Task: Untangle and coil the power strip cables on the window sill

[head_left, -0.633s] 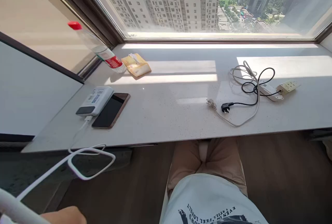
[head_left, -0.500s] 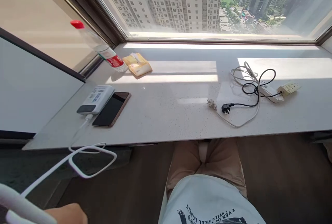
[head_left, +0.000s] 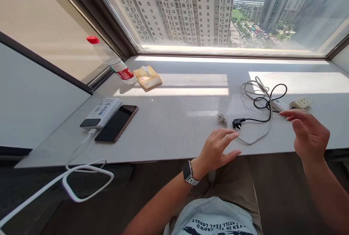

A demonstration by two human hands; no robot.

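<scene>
Left hand [head_left: 218, 149] hovers lower centre, fingers spread, empty, near the black plug [head_left: 236, 123] on the table [head_left: 174, 126]. Right hand [head_left: 308, 135], also loose and empty, hangs lower right by the white power strip [head_left: 280, 105]. Best pinch the plug body, not its cord.

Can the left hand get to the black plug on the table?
Probably yes. The left hand is open and hovers just short of the black plug, with only bare counter and a thin white cord nearby, nothing blocking.
</scene>
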